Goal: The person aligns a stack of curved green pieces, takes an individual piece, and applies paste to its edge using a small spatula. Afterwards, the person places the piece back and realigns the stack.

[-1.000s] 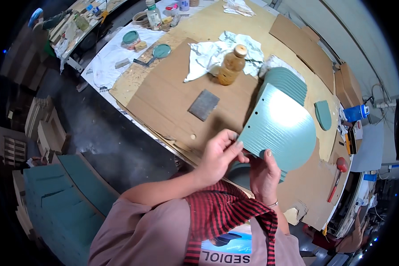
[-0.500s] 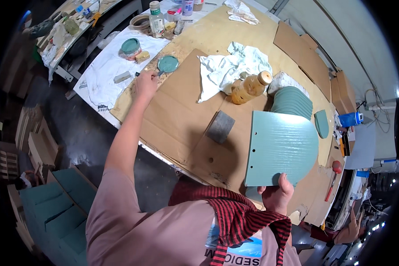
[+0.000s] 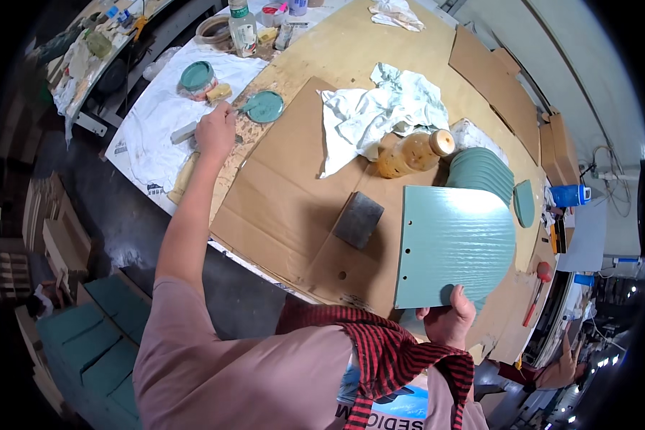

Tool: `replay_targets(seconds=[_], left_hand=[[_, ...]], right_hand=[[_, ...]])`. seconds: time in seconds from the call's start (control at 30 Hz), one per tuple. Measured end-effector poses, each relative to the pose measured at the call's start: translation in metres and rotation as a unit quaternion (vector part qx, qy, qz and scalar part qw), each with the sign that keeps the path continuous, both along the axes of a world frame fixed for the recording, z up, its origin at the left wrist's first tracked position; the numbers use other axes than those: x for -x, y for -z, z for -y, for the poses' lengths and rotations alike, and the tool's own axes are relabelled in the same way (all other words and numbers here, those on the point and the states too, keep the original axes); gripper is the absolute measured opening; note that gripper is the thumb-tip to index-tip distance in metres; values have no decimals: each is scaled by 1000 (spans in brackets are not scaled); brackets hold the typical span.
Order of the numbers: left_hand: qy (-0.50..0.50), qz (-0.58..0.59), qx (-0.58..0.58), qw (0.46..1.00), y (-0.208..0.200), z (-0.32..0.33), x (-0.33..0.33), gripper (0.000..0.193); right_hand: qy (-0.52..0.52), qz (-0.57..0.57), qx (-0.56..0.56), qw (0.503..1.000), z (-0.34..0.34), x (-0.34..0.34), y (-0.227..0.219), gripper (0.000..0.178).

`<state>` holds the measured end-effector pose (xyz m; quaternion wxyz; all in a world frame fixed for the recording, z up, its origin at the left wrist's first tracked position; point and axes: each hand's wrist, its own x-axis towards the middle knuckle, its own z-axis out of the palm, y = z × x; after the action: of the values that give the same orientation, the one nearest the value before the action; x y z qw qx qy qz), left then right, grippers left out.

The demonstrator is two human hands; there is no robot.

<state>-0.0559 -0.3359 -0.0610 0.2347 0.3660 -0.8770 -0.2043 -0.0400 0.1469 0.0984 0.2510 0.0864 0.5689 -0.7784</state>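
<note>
Right hand [image 3: 451, 319] pinches green panel [image 3: 455, 240] at near edge, right of grey block [image 3: 358, 220]; 1-edge grip could let it tip. Left hand [image 3: 216, 131] closes around spatula [image 3: 249, 107] by far-left lid [image 3: 267, 107]; tilting could drip paste.

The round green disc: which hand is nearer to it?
Left. The left hand is just left of the disc; the right hand is far away, holding the green panel.
</note>
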Motion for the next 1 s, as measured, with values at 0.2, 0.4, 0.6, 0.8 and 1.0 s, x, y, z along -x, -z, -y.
replay_targets(seconds=[0.2,0.4,0.6,0.8,1.0], left_hand=[[38,34,68,996,-17,-1,7,12],[53,66,86,993,-17,0,13,12],[39,46,67,996,-9,5,15,10],[10,31,41,999,-10,3,17,12],[3,16,-22,1000,-7,2,15,11]], right_hand=[[21,22,-24,999,10,5,0,67],[20,33,-17,999,3,8,4,67],[-8,13,-22,1000,12,10,-6,64],[-1,18,-21,1000,13,9,-8,63],[-3,22,-20,1000,14,8,-9,63]])
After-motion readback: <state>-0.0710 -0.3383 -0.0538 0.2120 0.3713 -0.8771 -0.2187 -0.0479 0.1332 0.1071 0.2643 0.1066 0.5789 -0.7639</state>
